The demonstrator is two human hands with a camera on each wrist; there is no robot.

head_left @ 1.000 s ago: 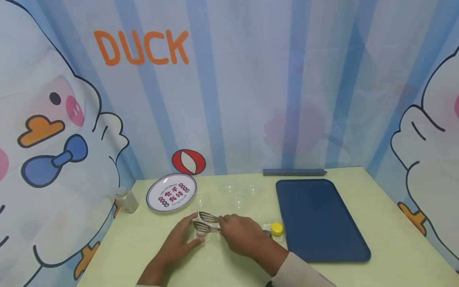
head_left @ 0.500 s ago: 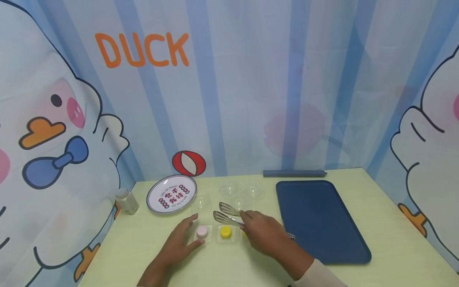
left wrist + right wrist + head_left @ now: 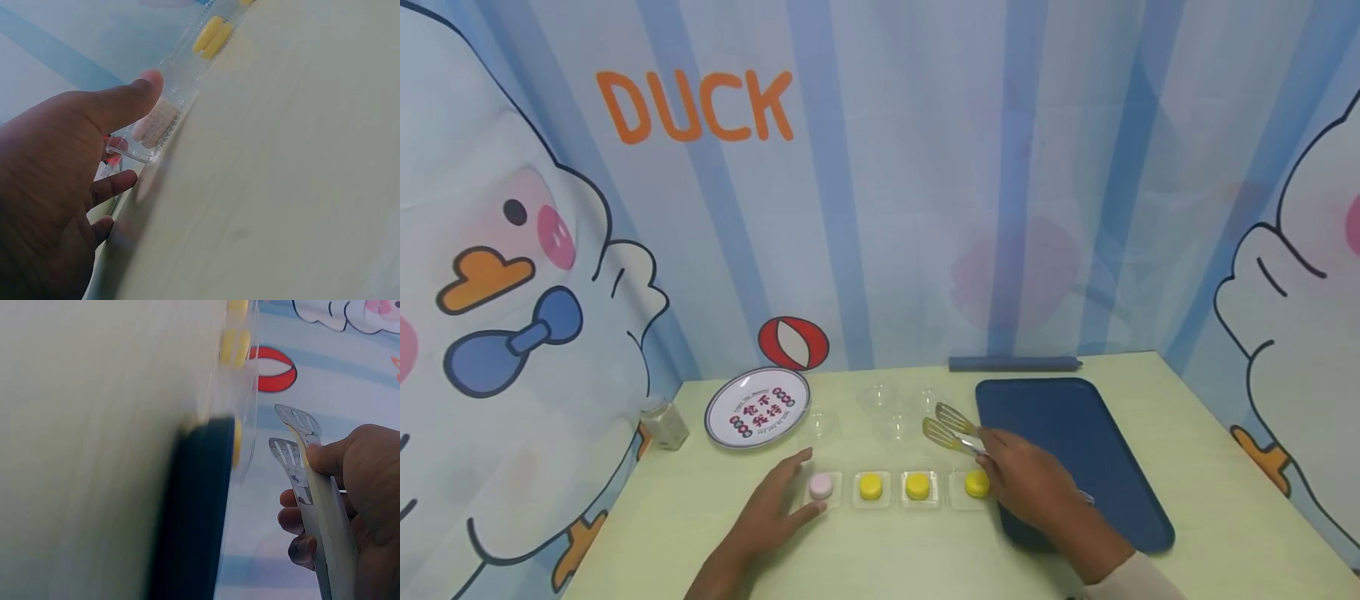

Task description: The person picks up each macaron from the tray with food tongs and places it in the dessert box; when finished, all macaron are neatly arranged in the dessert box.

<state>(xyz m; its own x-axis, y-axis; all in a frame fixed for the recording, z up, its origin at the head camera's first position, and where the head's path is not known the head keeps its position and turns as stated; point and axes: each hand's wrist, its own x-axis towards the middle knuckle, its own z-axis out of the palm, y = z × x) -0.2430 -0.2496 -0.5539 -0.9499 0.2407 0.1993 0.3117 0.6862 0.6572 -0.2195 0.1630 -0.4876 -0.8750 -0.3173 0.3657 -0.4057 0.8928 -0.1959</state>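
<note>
A row of small clear plastic boxes stands on the table. The leftmost holds a pink macaron (image 3: 822,486). To its right, yellow macarons (image 3: 917,486) sit one per box. My left hand (image 3: 767,508) lies beside the leftmost box, thumb and fingers spread about it. In the left wrist view, the thumb (image 3: 140,94) is at that box's edge; whether it touches cannot be told. My right hand (image 3: 1033,479) grips metal serving tongs (image 3: 951,429) with slotted ends, parted and with nothing between them. They are raised behind the rightmost box, which the hand partly covers.
A dark blue tray (image 3: 1052,408) lies at right, partly under my right arm. Several clear plastic lids or cups (image 3: 897,427) stand behind the boxes. A patterned plate (image 3: 756,408) and a glass shaker (image 3: 664,423) are at left. A dark blue bar (image 3: 1015,364) lies along the back edge.
My right hand and the tongs have moved right, from over the pink macaron to behind the rightmost box, uncovering the yellow macarons. The left hand has stayed nearly still.
</note>
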